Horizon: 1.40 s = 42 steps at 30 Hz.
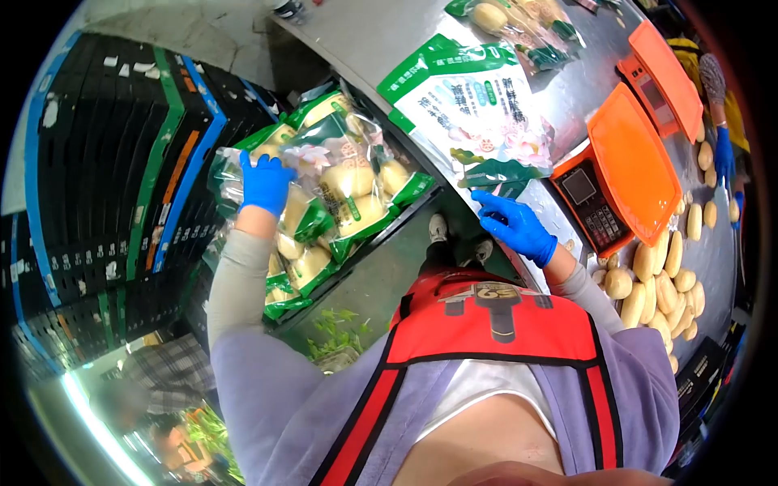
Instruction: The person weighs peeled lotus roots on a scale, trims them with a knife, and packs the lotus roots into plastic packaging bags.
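Observation:
My left hand (266, 185), in a blue glove, lies with its fingers apart on the clear-and-green bags of peeled lotus root (348, 182). Those bags are piled in a dark crate (397, 223) beside the table. My right hand (517, 229), also gloved in blue, is at the table's near edge with its fingers stretched out. Its fingertips are by the lower end of a stack of flat, printed green-and-white bags (478, 101); whether they touch it I cannot tell. Neither hand visibly grips anything.
Right of the bags stand two orange scales (636, 158) (660, 81). Loose lotus roots (660, 283) lie on the metal table. Filled bags (527, 24) are at the back. Black crates (105, 162) are stacked at left. A co-worker's blue-gloved hand (724, 154) is at far right.

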Available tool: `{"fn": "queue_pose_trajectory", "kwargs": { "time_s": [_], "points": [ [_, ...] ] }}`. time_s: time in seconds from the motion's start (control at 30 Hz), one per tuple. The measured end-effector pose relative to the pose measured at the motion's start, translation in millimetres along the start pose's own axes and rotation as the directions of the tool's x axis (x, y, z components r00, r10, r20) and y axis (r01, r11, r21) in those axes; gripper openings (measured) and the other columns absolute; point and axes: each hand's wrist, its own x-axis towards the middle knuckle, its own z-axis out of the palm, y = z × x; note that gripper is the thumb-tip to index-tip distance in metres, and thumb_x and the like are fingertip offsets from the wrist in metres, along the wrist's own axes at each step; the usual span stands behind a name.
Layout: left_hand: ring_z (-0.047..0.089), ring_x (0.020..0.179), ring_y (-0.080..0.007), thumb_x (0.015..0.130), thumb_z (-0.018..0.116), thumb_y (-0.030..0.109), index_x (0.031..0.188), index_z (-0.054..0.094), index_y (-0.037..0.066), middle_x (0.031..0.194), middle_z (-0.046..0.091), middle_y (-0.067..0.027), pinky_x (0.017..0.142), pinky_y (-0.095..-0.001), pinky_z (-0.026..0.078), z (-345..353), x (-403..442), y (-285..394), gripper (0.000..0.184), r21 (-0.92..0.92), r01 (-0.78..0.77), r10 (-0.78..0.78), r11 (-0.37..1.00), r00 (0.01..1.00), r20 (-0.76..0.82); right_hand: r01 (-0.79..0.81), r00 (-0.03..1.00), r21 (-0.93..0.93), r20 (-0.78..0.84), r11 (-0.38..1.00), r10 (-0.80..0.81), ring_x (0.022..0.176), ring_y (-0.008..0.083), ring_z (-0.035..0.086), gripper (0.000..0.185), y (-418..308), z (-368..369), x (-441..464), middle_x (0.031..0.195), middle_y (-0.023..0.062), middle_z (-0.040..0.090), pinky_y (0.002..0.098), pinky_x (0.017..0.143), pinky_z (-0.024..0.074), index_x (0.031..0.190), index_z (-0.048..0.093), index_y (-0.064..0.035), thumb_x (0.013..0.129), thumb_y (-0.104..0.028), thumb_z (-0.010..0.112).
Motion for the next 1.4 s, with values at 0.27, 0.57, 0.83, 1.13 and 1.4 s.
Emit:
{"fn": "queue_pose_trajectory", "kwargs": {
  "time_s": [0.27,0.57,0.83,1.13,1.4],
  "points": [
    [0.047,0.112,-0.0270,0.077,0.052,0.013,0.097,0.062,0.019,0.109,0.057,-0.0058,0.104,-0.0597,0.022,21.3,-20.5,16.8,0.023,0.014,-0.060,0.060,0.998,0.998,0.006,-0.058,0.990,0.217,-0.110,0.974,0.083,0.081,0.0147,0.061,0.050,17.8,2.4,-28.7,0.092,0.0094,0.065,0.0294,0.074,0.0490,0.130,0.048,-0.0063,0.084,-0.024,0.061],
    [0.044,0.118,-0.0339,0.067,0.057,0.000,0.102,0.061,0.013,0.116,0.055,-0.0134,0.103,-0.0561,0.025,-9.1,-5.2,48.9,0.038,-0.133,0.275,-0.304,0.952,0.889,-0.342,-0.062,0.949,-0.063,-0.311,0.996,0.040,0.083,0.0313,0.063,0.047,17.0,-26.5,-75.7,0.093,0.0159,0.064,0.0377,0.076,0.0491,0.129,0.048,-0.0112,0.085,-0.025,0.055],
    [0.046,0.116,-0.0338,0.074,0.065,0.006,0.114,0.055,0.004,0.121,0.051,-0.0185,0.099,-0.0414,0.034,-75.0,95.8,201.4,0.042,-0.744,-0.523,0.105,0.416,0.840,-0.532,-0.048,0.425,-0.041,-0.905,0.998,-0.016,0.078,0.0146,0.061,0.037,45.5,-75.5,-187.4,0.096,0.0069,0.066,0.0302,0.074,0.0498,0.123,0.055,-0.0087,0.086,-0.013,0.058],
    [0.043,0.116,-0.0415,0.084,0.055,0.030,0.118,0.052,0.000,0.124,0.049,-0.0246,0.100,-0.0486,0.031,-56.2,136.2,286.3,0.046,-0.514,-0.582,0.147,0.629,0.739,-0.657,-0.645,-0.634,0.284,-0.717,0.709,-0.289,0.114,0.0356,0.050,0.060,149.0,-112.2,-482.4,0.121,0.0237,0.052,0.0391,0.098,0.0379,0.129,0.044,0.0024,0.082,-0.029,0.064],
    [0.044,0.118,-0.0393,0.084,0.054,0.030,0.119,0.053,0.002,0.125,0.050,-0.0225,0.101,-0.0482,0.030,-61.5,129.4,291.3,0.045,-0.514,-0.546,0.117,0.662,0.752,-0.648,0.059,-0.622,0.411,-0.698,0.910,0.355,0.122,0.0235,0.042,0.076,186.9,-113.1,-504.6,0.136,0.0157,0.040,0.0316,0.100,0.0355,0.138,0.031,0.0004,0.081,-0.033,0.067]
  ]
}}
